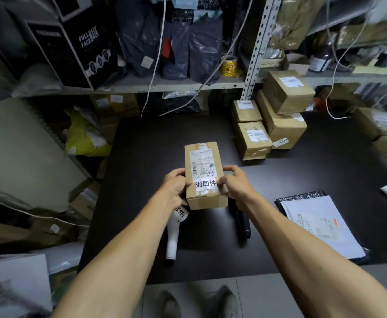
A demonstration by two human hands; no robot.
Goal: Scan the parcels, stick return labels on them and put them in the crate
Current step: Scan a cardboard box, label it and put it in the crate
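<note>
Matt brown cardboard parcel (205, 177) bearing white paper labels and glossy clear tape. Tabletop (165, 138): dark, matt, smooth. At its right edge, a smooth white plastic mailer (321, 226); at the far right corner, taped cardboard boxes (275, 120).

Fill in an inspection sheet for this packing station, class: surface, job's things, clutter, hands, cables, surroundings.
Surface: dark table.
Job's things: small parcel held above it, white return label on top; more boxes stacked far right; white mailer near right.
Clutter: label strip and black handheld tool under the parcel.
Hands: left hand and right hand grip the parcel's sides.
Cables: white cords hang from shelving.
Surroundings: metal shelf crammed with bags.
</note>
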